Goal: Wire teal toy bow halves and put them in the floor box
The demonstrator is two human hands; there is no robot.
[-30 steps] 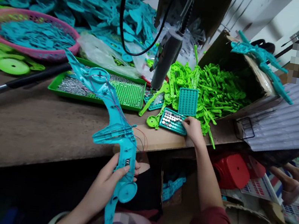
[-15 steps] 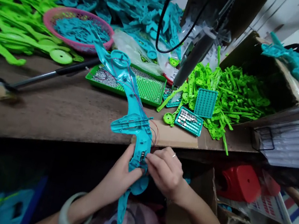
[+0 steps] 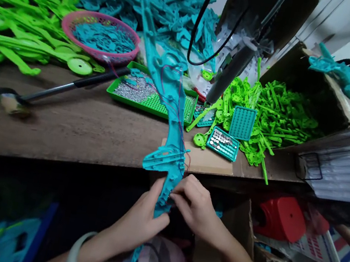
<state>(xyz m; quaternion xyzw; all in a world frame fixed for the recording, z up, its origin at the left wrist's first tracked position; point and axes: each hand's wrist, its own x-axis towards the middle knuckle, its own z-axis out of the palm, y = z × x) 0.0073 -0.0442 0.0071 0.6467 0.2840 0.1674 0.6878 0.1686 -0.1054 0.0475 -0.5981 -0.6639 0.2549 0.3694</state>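
Note:
A long teal plastic shell half [image 3: 177,118] with ribs inside points away from me over the bench edge. My left hand [image 3: 147,213] is wrapped round its near end, thumb across the front. My right hand [image 3: 194,203] pinches at the shell's right edge, beside a small dark part [image 3: 170,196] set in it. Whether the fingertips hold that part or something else is hidden. Thin red and dark wires [image 3: 179,125] run loosely along the shell and loop past its right side.
Behind the shell lies a green tray [image 3: 152,105] of small metal pieces. A pink basket [image 3: 67,23] holds teal pieces. A hammer [image 3: 47,89], a teal tray of round metal discs [image 3: 230,151], green parts [image 3: 282,113] and a grey upright tool [image 3: 232,71] surround it. A red stool [image 3: 284,218] stands lower right.
The shell has swung to the right and turned on its long axis, its far end now pointing more straight away. Both hands moved slightly with it, the right still pinching at its edge.

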